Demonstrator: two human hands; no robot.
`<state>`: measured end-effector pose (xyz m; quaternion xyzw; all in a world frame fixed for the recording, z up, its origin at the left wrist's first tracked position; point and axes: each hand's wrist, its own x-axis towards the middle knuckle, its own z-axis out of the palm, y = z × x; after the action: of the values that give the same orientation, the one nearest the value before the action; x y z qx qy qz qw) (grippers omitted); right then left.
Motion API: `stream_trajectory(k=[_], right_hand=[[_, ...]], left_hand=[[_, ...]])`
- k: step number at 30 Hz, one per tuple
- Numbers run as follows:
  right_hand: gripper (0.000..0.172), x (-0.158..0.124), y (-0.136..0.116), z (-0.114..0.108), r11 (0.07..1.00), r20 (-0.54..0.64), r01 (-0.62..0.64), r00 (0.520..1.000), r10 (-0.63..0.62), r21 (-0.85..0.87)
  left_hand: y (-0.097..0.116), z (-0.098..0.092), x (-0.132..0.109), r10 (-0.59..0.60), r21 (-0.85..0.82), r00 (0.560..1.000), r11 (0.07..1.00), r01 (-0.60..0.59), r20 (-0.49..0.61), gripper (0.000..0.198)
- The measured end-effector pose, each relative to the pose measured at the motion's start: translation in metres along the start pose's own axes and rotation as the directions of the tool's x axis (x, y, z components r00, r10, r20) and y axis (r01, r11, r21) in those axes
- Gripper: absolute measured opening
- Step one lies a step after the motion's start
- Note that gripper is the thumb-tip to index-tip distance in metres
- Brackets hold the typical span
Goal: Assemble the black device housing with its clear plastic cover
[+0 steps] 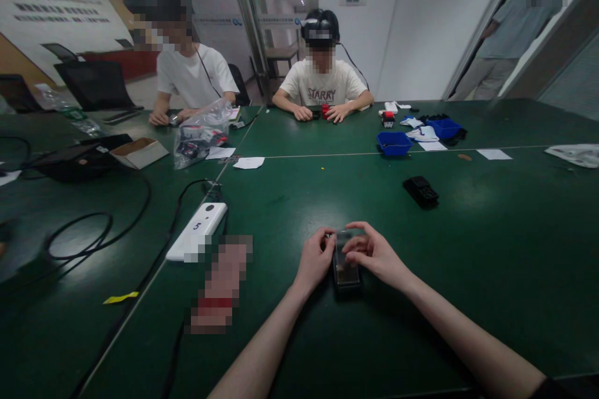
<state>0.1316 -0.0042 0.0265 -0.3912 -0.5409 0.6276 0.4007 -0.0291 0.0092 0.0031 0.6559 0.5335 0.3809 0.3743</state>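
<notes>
Note a small dark box (345,273) with a glossy top, lying on the green table (299,343) between both hands. Along the left side of the box, see the left hand (317,262), thumb and fingers curled close together at the edge; impossible to tell whether pinching it. Over the right side of the box, see the right hand (377,257), fingers loosely spread and partly bent; contact unclear. Left of the box, note a white casing (199,230) marked 5; beyond the box to the right, a black device (421,191) and, farther, a blue tray (394,144).
</notes>
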Motion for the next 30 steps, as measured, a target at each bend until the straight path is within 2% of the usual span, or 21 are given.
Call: stream_trajectory(k=[13,19,22,24,30], right_hand=[[0.045,-0.004,-0.005,-0.002,0.986,0.041,0.024,0.999,-0.017,-0.166],[0.042,-0.002,-0.006,-0.008,0.867,0.021,0.124,0.991,-0.129,-0.482],[0.042,0.000,-0.001,-0.012,0.800,0.007,0.157,0.982,-0.188,-0.579],[0.043,0.001,0.003,-0.014,0.792,0.016,0.163,0.982,-0.190,-0.588],[0.047,0.003,0.007,-0.014,0.859,0.043,0.126,0.992,-0.120,-0.496]], left_hand=[[0.000,-0.001,0.001,0.004,-0.041,1.000,0.999,-0.004,0.002,0.024],[0.000,0.000,0.001,-0.011,-0.041,1.000,0.999,0.011,0.003,0.023],[0.001,-0.001,0.002,0.003,-0.040,1.000,0.999,-0.003,0.007,0.023],[0.001,-0.002,0.001,0.014,-0.041,1.000,0.999,-0.014,-0.001,0.024],[0.001,-0.003,0.001,-0.023,-0.066,1.000,0.998,0.024,0.016,0.026]])
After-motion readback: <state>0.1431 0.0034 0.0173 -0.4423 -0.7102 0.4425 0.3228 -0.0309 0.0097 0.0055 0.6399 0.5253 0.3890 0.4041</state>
